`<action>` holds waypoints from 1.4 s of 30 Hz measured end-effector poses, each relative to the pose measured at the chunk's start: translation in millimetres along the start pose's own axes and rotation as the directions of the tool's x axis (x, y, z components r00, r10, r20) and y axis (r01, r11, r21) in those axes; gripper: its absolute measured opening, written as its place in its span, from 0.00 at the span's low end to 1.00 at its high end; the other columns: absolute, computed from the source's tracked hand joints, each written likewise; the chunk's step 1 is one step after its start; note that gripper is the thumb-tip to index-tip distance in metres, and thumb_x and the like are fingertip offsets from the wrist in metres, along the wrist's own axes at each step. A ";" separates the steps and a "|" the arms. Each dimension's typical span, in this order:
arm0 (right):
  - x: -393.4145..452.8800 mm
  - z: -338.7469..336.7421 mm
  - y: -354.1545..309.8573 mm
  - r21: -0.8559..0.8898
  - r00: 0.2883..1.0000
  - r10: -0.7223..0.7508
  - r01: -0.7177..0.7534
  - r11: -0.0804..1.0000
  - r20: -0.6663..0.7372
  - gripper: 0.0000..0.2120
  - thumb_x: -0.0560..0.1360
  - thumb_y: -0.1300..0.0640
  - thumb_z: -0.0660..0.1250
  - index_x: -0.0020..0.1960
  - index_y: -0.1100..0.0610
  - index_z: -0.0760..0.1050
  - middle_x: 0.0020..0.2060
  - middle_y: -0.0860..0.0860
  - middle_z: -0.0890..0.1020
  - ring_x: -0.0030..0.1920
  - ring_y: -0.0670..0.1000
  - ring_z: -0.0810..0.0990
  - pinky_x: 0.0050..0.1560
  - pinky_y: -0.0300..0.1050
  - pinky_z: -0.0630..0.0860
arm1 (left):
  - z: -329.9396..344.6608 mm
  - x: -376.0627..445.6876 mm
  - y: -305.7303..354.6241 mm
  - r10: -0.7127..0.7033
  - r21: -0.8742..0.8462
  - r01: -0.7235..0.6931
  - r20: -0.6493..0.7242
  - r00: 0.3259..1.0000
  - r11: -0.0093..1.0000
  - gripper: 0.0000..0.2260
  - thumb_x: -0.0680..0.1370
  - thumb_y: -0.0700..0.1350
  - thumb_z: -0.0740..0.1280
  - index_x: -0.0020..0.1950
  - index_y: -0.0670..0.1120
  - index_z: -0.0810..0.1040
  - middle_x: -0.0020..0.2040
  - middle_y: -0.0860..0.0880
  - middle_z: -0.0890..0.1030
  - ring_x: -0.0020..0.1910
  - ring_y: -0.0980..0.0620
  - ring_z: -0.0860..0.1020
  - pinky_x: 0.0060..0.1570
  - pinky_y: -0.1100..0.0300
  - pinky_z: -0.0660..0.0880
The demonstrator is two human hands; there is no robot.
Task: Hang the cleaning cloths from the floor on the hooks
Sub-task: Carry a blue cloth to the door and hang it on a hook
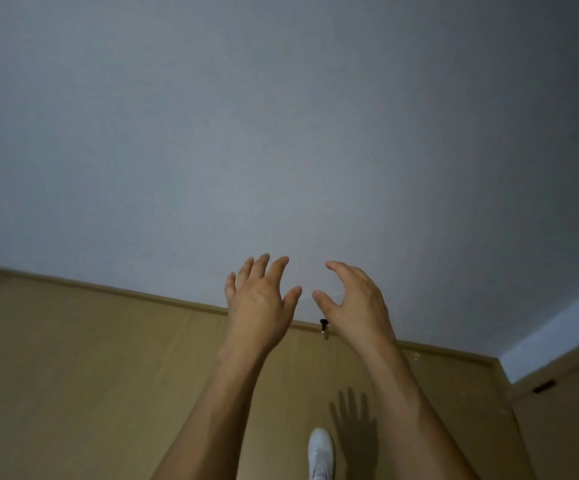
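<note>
Your left hand (258,299) and right hand (357,303) are raised side by side before a pale wall (281,133), fingers loosely spread, holding nothing. No cleaning cloths or hooks are visible — only wooden floor (73,375) and one shoe (321,452). Look down, find a cloth first.

Two bare hands, a left hand (258,299) and a right hand (355,301), both empty. One white lace-up shoe (321,452). One small black door stopper (323,325) by the wooden skirting. One hand-shaped shadow (354,417) on the wooden floor (90,393).
</note>
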State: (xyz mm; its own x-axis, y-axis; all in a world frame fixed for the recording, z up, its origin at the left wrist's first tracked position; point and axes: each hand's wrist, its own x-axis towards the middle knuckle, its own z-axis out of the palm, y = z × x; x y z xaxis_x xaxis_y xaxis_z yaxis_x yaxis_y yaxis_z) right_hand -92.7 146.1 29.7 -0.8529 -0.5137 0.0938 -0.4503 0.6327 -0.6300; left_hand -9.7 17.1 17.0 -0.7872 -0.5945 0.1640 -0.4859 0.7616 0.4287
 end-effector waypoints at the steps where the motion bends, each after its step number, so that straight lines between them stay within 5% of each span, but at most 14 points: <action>1: 8.7 11.6 -8.6 0.011 0.999 -0.024 0.024 1.000 0.028 0.27 0.77 0.45 0.67 0.73 0.45 0.64 0.71 0.46 0.68 0.70 0.49 0.68 0.67 0.47 0.69 | -4.2 3.7 -13.0 -0.036 0.008 0.037 -0.012 0.999 0.999 0.25 0.81 0.60 0.58 0.77 0.56 0.60 0.78 0.50 0.61 0.78 0.48 0.55 0.76 0.44 0.50; 12: 127.0 114.8 -106.4 0.114 0.893 -0.334 0.314 0.942 0.302 0.26 0.77 0.45 0.66 0.73 0.46 0.64 0.71 0.47 0.69 0.70 0.49 0.68 0.67 0.48 0.70 | -47.6 80.0 -115.9 -0.378 0.084 0.395 -0.164 0.911 0.915 0.25 0.81 0.60 0.57 0.77 0.57 0.60 0.78 0.51 0.60 0.78 0.49 0.53 0.75 0.44 0.50; 24: 203.4 192.4 -199.2 0.247 0.668 -0.567 0.518 0.819 0.481 0.25 0.77 0.47 0.66 0.72 0.49 0.67 0.70 0.48 0.71 0.69 0.50 0.69 0.69 0.49 0.67 | -77.6 116.7 -203.3 -0.648 0.032 0.687 -0.302 0.699 0.726 0.25 0.80 0.59 0.60 0.76 0.58 0.61 0.79 0.53 0.59 0.78 0.50 0.53 0.76 0.45 0.49; 33: 202.0 271.3 -281.8 0.274 0.561 -0.637 0.598 0.753 0.529 0.26 0.76 0.47 0.66 0.72 0.49 0.67 0.70 0.48 0.71 0.70 0.49 0.69 0.69 0.47 0.66 | -109.8 112.9 -295.9 -0.719 -0.033 0.762 -0.360 0.594 0.646 0.26 0.80 0.59 0.60 0.77 0.58 0.61 0.79 0.52 0.58 0.79 0.50 0.51 0.75 0.46 0.48; 42: 196.4 343.4 -404.6 0.267 0.552 -0.668 0.635 0.725 0.500 0.26 0.76 0.47 0.66 0.73 0.49 0.66 0.69 0.47 0.71 0.69 0.49 0.69 0.69 0.47 0.67 | -193.7 126.9 -419.0 -0.690 -0.057 0.738 -0.409 0.597 0.672 0.25 0.80 0.57 0.61 0.77 0.57 0.61 0.79 0.52 0.59 0.79 0.49 0.51 0.76 0.45 0.48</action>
State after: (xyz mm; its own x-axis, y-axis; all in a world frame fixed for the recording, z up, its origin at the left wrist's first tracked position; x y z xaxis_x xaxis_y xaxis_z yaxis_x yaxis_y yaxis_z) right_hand 12.7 -409.7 38.3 -0.0378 -0.9955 0.0873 -0.7973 -0.0227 -0.6032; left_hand 167.6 -427.4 30.3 0.0207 -0.9860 0.1654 -0.8858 0.0586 0.4603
